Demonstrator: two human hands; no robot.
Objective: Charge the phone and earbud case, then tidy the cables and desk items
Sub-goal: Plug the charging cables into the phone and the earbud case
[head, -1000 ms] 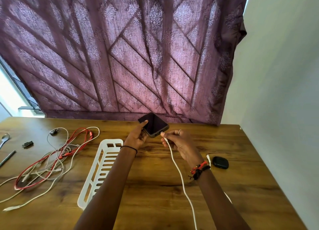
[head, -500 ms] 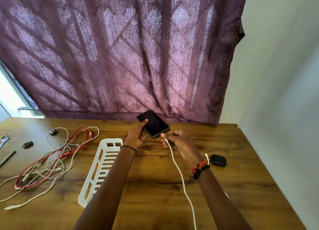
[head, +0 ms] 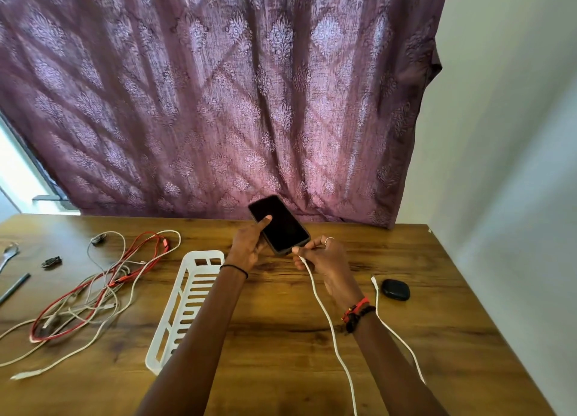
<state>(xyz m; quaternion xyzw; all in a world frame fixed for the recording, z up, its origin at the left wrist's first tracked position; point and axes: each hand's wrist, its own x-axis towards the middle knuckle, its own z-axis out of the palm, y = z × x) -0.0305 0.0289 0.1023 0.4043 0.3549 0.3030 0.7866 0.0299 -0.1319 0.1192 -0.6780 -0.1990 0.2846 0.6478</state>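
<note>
Left hand point(head: 249, 244) gripped black slab phone point(head: 282, 225); right hand point(head: 324, 256) pinched white charging cable point(head: 334, 337) plug at phone's near end. We judged misaligned push could jam plug.

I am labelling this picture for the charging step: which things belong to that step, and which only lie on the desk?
In use for charging: phone, held by the left hand; white cable, pinched by the right hand at the phone's lower edge; earbud case; second white cable beside it.
Only lying there: cable tangle; white tray; spoon; small dark clip.
</note>
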